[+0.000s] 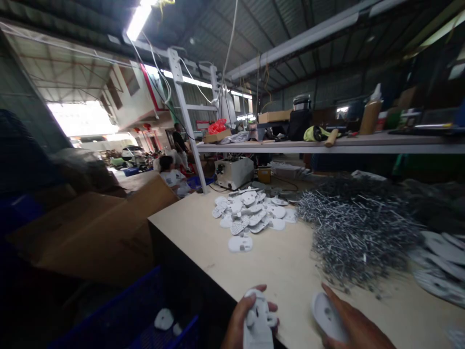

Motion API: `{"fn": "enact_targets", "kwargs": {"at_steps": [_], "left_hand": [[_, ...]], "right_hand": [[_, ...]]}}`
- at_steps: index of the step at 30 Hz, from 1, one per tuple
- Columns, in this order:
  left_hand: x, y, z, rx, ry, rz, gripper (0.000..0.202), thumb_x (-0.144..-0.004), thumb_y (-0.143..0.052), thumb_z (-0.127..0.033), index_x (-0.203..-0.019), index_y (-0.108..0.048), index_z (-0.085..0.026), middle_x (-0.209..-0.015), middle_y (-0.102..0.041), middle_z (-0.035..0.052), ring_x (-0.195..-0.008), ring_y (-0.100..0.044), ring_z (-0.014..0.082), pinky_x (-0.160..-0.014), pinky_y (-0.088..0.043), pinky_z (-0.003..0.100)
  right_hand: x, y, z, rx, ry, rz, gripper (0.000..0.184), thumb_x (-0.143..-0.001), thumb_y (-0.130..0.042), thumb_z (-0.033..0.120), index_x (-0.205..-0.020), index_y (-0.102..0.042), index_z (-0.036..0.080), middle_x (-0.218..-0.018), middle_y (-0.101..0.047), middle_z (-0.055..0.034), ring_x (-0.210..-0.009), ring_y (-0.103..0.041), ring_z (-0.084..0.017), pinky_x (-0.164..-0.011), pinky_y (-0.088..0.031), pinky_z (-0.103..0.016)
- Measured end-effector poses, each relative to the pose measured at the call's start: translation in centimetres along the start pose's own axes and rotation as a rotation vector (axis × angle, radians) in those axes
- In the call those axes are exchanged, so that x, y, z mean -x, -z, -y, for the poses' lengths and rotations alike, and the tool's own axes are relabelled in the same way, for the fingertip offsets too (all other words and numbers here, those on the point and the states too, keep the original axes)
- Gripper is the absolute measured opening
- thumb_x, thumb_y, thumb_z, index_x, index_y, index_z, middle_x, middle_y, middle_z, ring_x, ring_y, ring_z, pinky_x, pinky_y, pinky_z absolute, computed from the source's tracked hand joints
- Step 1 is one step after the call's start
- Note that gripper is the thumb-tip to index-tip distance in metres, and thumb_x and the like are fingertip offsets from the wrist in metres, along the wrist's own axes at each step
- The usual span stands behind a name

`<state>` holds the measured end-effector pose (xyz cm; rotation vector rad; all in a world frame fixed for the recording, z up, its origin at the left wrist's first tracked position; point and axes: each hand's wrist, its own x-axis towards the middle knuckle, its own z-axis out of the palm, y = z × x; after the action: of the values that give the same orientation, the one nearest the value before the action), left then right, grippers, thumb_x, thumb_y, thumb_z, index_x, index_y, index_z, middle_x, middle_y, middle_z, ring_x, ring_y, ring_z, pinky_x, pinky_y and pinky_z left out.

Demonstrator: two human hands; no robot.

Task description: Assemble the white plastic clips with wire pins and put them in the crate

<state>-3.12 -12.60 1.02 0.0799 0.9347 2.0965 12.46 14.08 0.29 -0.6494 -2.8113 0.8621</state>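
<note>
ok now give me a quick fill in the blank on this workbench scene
The left hand and the right hand each hold a ____ plastic part.
The heap of short metal pins lies to the ____ of the pile of plastic parts on the wooden tabletop.
The mesh-sided crate at the lower left of the view is ____.

The missing words, in order: white, right, blue.

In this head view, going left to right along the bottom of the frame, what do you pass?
blue plastic crate → left hand holding white plastic piece → right hand holding white plastic shell → white plastic plates
</note>
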Motion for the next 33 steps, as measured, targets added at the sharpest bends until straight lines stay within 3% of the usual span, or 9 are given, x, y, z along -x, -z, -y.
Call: {"fn": "enact_targets", "kwargs": {"at_steps": [3,5,8,10,13,18,25,30,33], "left_hand": [[-0.2,-1.5,-0.4,-0.041,-0.03,-0.055,0.064,-0.086,-0.076,-0.051,-0.135,-0.059,-0.014,-0.1,-0.077,0.0159,-0.083,-0.074,0.0296,-0.08,-0.052,0.04],[-0.3,-2.6,-0.5,-0.058,-0.023,-0.086,0.065,-0.085,-0.076,-0.052,-0.135,-0.058,-0.014,-0.1,-0.077,0.0159,-0.083,-0.074,0.0292,-0.079,-0.053,0.039],[-0.4,-4.0,-0.6,-0.089,-0.025,-0.078,0.067,-0.084,-0.077,-0.052,-0.135,-0.056,-0.014,-0.102,-0.077,0.0152,-0.083,-0.075,0.0282,-0.078,-0.055,0.038],[-0.7,-4.6,-0.5,-0.133,-0.049,-0.056,0.069,-0.084,-0.078,-0.052,-0.137,-0.056,-0.013,-0.103,-0.077,0.0146,-0.083,-0.075,0.0281,-0.076,-0.055,0.037],[-1.2,-5.0,-0.2,-0.204,-0.07,-0.031,0.068,-0.088,-0.074,-0.052,-0.14,-0.056,-0.013,-0.108,-0.078,0.0158,-0.086,-0.076,0.0283,-0.076,-0.055,0.035],[-1.3,-5.1,0.3,-0.27,-0.112,-0.023,0.062,-0.091,-0.07,-0.051,-0.139,-0.059,-0.013,-0.111,-0.078,0.0156,-0.086,-0.075,0.0266,-0.078,-0.055,0.035],[-1.0,-4.5,0.4,-0.298,-0.144,-0.024,0.059,-0.093,-0.069,-0.049,-0.14,-0.06,-0.015,-0.116,-0.076,0.0157,-0.089,-0.073,0.0271,-0.079,-0.056,0.036],[-0.3,-5.0,1.1,-0.339,-0.254,-0.058,0.046,-0.093,-0.07,-0.039,-0.134,-0.063,-0.019,-0.12,-0.072,0.012,-0.104,-0.07,0.0269,-0.088,-0.056,0.036],[-0.1,-5.4,1.0,-0.243,-0.258,-0.044,0.045,-0.092,-0.069,-0.036,-0.133,-0.064,-0.019,-0.122,-0.071,0.0125,-0.111,-0.068,0.0282,-0.092,-0.055,0.036]], "right_hand": [[-0.4,0.2,0.1,-0.009,-0.025,-0.003,0.096,-0.071,-0.071,0.038,-0.161,-0.047,0.016,-0.155,-0.054,-0.0175,-0.143,-0.052,-0.04,-0.122,-0.04,-0.05],[-0.3,1.2,1.0,-0.128,-0.06,0.036,0.096,-0.071,-0.076,0.04,-0.16,-0.049,0.015,-0.155,-0.053,-0.0201,-0.142,-0.052,-0.04,-0.123,-0.037,-0.052],[0.7,3.1,3.9,-0.648,-0.133,0.167,0.097,-0.074,-0.082,0.05,-0.159,-0.048,0.016,-0.141,-0.066,-0.0195,-0.129,-0.064,-0.037,-0.115,-0.047,-0.052],[1.3,3.9,6.0,-1.043,-0.138,0.317,0.086,-0.078,-0.083,0.051,-0.152,-0.055,0.017,-0.134,-0.07,-0.0174,-0.123,-0.068,-0.035,-0.112,-0.049,-0.053],[1.9,4.0,8.3,-1.276,-0.115,0.351,0.07,-0.078,-0.087,0.043,-0.141,-0.065,0.02,-0.131,-0.072,-0.0141,-0.122,-0.068,-0.034,-0.112,-0.05,-0.052],[2.7,2.7,9.6,-1.287,-0.108,0.319,0.069,-0.078,-0.091,0.035,-0.14,-0.063,0.023,-0.136,-0.069,-0.0118,-0.125,-0.067,-0.033,-0.114,-0.05,-0.053],[2.3,1.4,10.3,-1.219,-0.132,0.24,0.073,-0.075,-0.095,0.036,-0.139,-0.061,0.024,-0.137,-0.069,-0.0117,-0.125,-0.067,-0.033,-0.112,-0.053,-0.053],[3.0,-0.8,11.2,-1.041,-0.047,0.155,0.084,-0.081,-0.092,0.037,-0.152,-0.05,0.025,-0.15,-0.059,-0.0135,-0.135,-0.06,-0.033,-0.121,-0.044,-0.057],[3.7,-1.6,11.8,-0.937,0.011,0.093,0.089,-0.086,-0.088,0.037,-0.161,-0.04,0.029,-0.158,-0.052,-0.0121,-0.143,-0.053,-0.033,-0.125,-0.038,-0.058]]}}
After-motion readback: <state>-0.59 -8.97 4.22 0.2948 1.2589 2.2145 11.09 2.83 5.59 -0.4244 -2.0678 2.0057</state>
